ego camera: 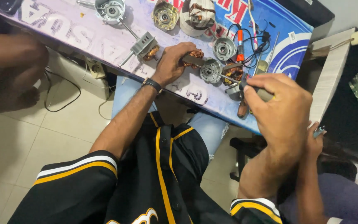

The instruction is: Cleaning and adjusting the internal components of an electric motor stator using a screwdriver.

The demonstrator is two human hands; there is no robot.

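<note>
My left hand (173,63) grips a small motor stator with copper windings (192,58) on the table's near edge. My right hand (279,108) is closed around the handle of a screwdriver (264,94). Its thin metal shaft (218,74) reaches left to the stator in my left hand. A round grey motor end cap (210,71) lies right behind the shaft.
The table (75,35) has a printed banner as cover. On it lie several motor parts: another stator on a shaft (144,45), round housings (110,10), an orange-handled tool (240,45) and black wires. Another person's hand (316,141) holds a small object at the right; someone's limbs are at far left.
</note>
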